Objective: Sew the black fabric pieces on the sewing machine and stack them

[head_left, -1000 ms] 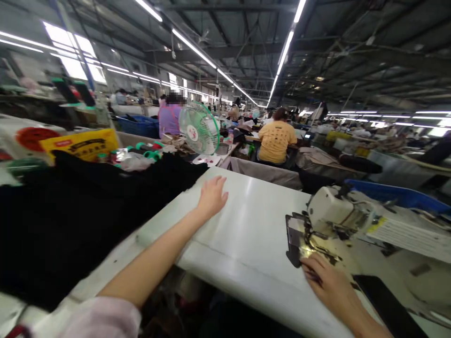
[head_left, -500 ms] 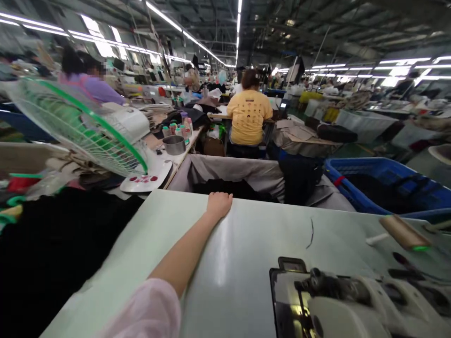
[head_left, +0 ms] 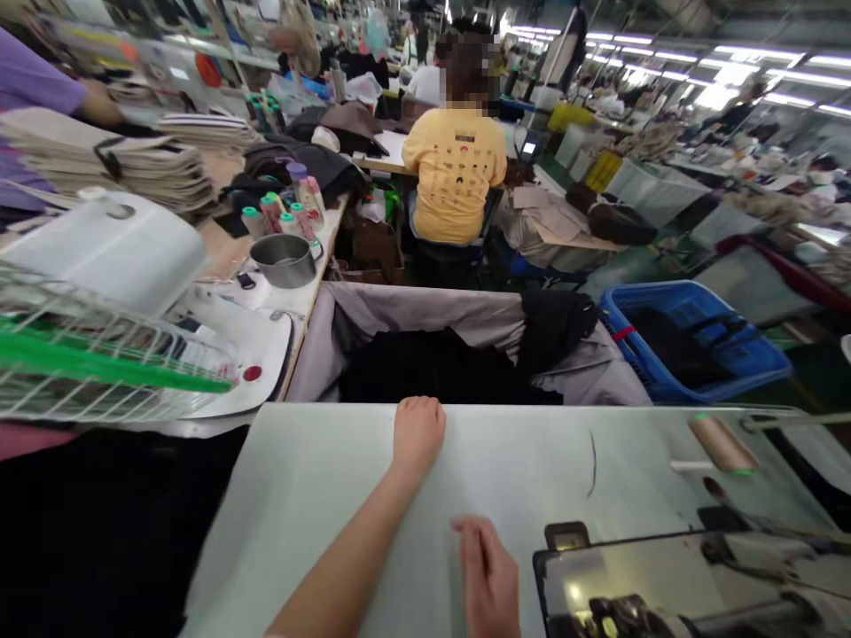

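Observation:
My left hand (head_left: pixel 419 436) reaches across a pale green worktable (head_left: pixel 319 505), its fingers curled over the far edge and their tips hidden. Nearer to me, my right hand (head_left: pixel 490 576) hovers over or rests on the tabletop; which one I cannot tell. Its fingers are loosely bent with nothing between them. Just right of it sits a sewing machine (head_left: pixel 638 576), partly cut off by the frame. Beyond the far edge, black fabric (head_left: pixel 432 363) lies in a grey cloth-lined bin (head_left: pixel 425 303).
On the left stand a fan (head_left: pixel 113 354) with a green rim, a metal bowl (head_left: pixel 284 261) and several small bottles. Black cloth (head_left: pixel 113 523) hangs lower left. A blue basket (head_left: pixel 691 328) and a thread cone (head_left: pixel 724 443) are at right. A person in yellow (head_left: pixel 456 173) sits ahead.
The view has tilted down and shifted. My right hand has come into sight over the table. My left hand stays at the far edge.

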`<control>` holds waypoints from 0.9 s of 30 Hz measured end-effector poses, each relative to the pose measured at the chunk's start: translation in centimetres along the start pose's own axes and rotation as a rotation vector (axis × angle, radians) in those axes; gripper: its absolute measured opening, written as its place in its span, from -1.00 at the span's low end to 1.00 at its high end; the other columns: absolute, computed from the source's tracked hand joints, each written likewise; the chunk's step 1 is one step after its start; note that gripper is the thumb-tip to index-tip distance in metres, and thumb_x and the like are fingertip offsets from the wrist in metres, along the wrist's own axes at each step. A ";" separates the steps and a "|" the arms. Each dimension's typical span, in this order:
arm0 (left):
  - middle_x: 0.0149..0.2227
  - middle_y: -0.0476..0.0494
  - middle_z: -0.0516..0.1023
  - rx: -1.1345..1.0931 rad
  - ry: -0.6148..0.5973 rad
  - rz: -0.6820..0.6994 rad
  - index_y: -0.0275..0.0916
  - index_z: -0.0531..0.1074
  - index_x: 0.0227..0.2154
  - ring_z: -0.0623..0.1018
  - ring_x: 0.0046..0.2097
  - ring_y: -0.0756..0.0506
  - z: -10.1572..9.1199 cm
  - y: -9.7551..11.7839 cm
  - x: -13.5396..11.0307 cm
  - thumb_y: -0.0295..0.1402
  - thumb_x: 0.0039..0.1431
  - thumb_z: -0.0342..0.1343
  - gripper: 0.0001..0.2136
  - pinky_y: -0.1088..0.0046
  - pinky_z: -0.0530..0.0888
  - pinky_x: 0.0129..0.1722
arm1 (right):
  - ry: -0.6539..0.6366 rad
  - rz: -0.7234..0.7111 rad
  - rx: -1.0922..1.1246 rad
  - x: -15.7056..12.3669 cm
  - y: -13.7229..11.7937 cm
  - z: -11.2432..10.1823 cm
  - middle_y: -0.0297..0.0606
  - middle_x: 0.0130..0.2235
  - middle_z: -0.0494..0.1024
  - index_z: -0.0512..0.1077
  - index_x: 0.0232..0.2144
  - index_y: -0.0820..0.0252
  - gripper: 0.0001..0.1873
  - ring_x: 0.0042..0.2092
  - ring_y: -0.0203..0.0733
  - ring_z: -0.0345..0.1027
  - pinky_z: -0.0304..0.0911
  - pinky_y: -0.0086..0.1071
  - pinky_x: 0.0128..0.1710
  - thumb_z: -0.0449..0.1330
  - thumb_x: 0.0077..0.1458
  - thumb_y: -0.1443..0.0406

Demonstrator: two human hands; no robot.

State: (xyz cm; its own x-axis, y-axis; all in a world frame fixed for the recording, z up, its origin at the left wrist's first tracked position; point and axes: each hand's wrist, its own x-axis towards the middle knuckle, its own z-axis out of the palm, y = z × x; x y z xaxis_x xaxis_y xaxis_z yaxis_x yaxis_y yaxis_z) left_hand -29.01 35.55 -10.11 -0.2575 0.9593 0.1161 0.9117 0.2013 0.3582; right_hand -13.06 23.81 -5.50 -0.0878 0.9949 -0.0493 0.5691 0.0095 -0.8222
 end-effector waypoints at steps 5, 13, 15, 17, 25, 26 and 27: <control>-0.28 -0.18 0.58 -0.090 -0.011 0.008 -0.27 0.51 -0.24 0.52 -0.14 -0.20 0.6 -0.8 -0.2 -0.45 0.30 -0.05 -0.79 0.17 0.36 0.01 | 0.417 0.080 0.174 15.3 -2.0 4.2 -0.43 -0.58 0.27 0.43 -0.37 0.20 -0.44 -0.52 -0.28 0.21 0.22 -0.42 -0.46 -0.08 0.26 -0.10; -0.09 -0.24 0.58 -0.199 -0.059 0.085 -0.35 0.46 0.00 0.51 -0.01 -0.25 0.6 -2.0 -0.7 -0.38 0.30 0.02 -0.72 0.07 0.37 0.12 | 0.519 0.220 -0.114 33.8 4.0 0.4 -0.26 -0.50 0.48 0.43 -0.33 0.23 -0.31 -0.40 -0.16 0.40 0.25 -0.34 -0.34 -0.29 0.28 -0.12; -0.07 -0.26 0.58 -0.185 -0.052 0.096 -0.36 0.45 0.01 0.52 0.00 -0.27 0.7 -2.2 -0.8 -0.38 0.31 -0.01 -0.70 0.04 0.38 0.11 | 0.452 0.256 -0.227 35.5 5.7 -0.9 -0.24 -0.47 0.53 0.45 -0.36 0.21 -0.39 -0.32 -0.13 0.45 0.29 -0.31 -0.23 -0.18 0.32 -0.08; -0.06 -0.28 0.58 -0.161 -0.033 0.116 -0.36 0.45 0.02 0.52 -0.01 -0.29 1.0 -2.4 -0.8 -0.37 0.31 -0.03 -0.69 0.03 0.39 0.10 | 0.368 0.309 -0.347 36.6 7.4 -2.4 -0.26 -0.40 0.56 0.47 -0.34 0.22 -0.49 -0.27 -0.15 0.47 0.32 -0.25 -0.16 -0.05 0.33 -0.03; -0.05 -0.28 0.60 -0.134 0.016 0.158 -0.34 0.45 0.02 0.54 -0.03 -0.28 1.4 -2.7 -0.6 -0.32 0.31 -0.05 -0.67 0.06 0.36 0.08 | -0.133 0.416 -0.772 38.3 13.5 -6.5 -0.20 -0.11 0.52 0.45 -0.10 0.25 -0.72 -0.16 -0.16 0.45 0.42 -0.17 -0.13 0.16 0.29 0.15; -0.05 -0.28 0.60 -0.136 0.018 0.156 -0.34 0.45 0.02 0.54 -0.03 -0.28 1.4 -2.7 -0.6 -0.31 0.31 -0.04 -0.67 0.06 0.35 0.08 | -0.211 0.389 -0.806 38.3 14.0 -6.2 -0.20 -0.09 0.52 0.44 -0.09 0.24 -0.73 -0.14 -0.14 0.45 0.42 -0.15 -0.11 0.17 0.29 0.16; -0.05 -0.28 0.60 -0.138 0.020 0.158 -0.34 0.45 0.02 0.54 -0.03 -0.28 1.4 -2.7 -0.6 -0.30 0.30 -0.04 -0.67 0.07 0.34 0.09 | -0.296 0.349 -0.830 38.3 14.3 -5.6 -0.19 -0.07 0.52 0.44 -0.08 0.24 -0.73 -0.11 -0.13 0.45 0.41 -0.14 -0.10 0.18 0.28 0.17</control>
State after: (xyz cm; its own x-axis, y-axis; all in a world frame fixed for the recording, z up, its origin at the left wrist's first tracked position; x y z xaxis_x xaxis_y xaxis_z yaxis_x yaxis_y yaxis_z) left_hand -30.91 34.71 -12.41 -0.1226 0.9723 0.1988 0.8892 0.0187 0.4571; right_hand -3.69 62.63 -15.95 0.0588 0.8903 -0.4515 0.9920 -0.1025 -0.0731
